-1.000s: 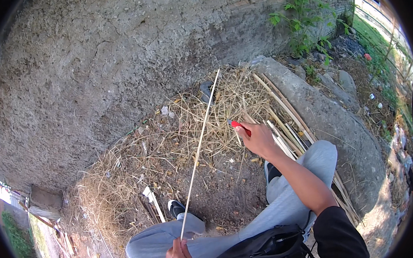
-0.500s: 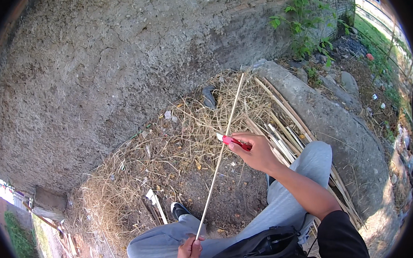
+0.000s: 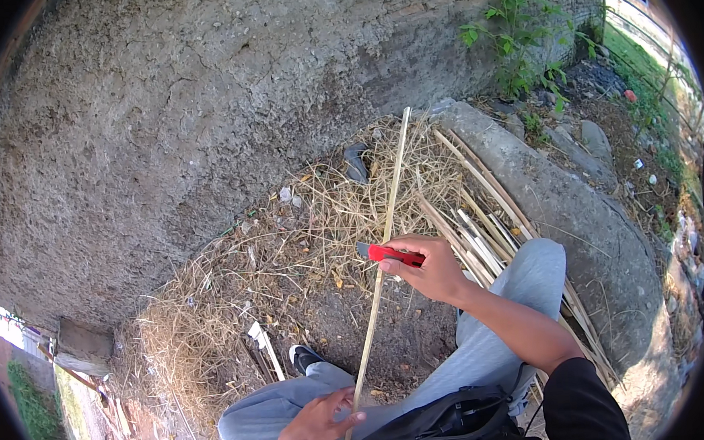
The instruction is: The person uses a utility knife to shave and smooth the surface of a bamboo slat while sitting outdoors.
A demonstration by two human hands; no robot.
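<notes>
A long, thin pale strip of wood or bamboo [image 3: 372, 324] slants from my lap up toward the wall. Around its lower part is my left hand [image 3: 320, 418], thumb on one side and fingers on the other, in a loose grip. My right hand [image 3: 432, 273] is closed on a red utility knife [image 3: 398, 256]. The knife lies across the strip's middle, its blade pointing left past the strip. Whether the blade's edge touches the strip is hard to tell.
Several split strips [image 3: 482, 240] lie beside my right knee, along a large stone slab [image 3: 559, 183]. Dry straw [image 3: 342, 188] covers the ground before a rough wall [image 3: 200, 108]. A dark bag [image 3: 437, 424] rests on my lap, and a green plant [image 3: 514, 41] grows at the far right.
The strip now shows a wider face, and its lower end reaches past my left hand. That hand has loosened and shifted up slightly. The knife has moved a little lower and left.
</notes>
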